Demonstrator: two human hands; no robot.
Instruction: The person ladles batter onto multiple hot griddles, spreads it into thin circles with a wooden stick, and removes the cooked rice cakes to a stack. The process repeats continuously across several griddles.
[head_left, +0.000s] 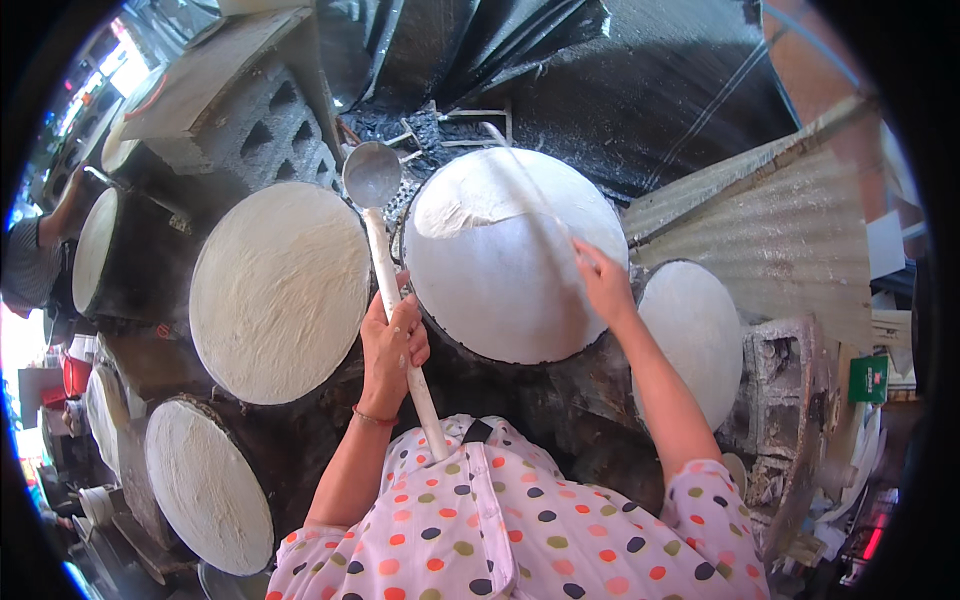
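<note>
My left hand (392,342) is wrapped round the thick whitish handle of a ladle (384,250). The ladle stands nearly upright, its round metal bowl at the far end and its handle's end near my shirt. My right hand (606,288) pinches a thin stick (535,190), smeared by motion, that slants away to the left over a large round pan top (490,300). A creamy white, wrinkled layer (465,207) covers the far part of that top; the nearer part looks smooth and greyish. Whether the stick touches the surface I cannot tell.
Left of the middle stands another round top with a cream layer (280,295). More round tops lie at right (692,345) and lower left (210,485). Concrete blocks (275,125) and a corrugated sheet (755,230) flank them. At far left shows another person's arm (62,210).
</note>
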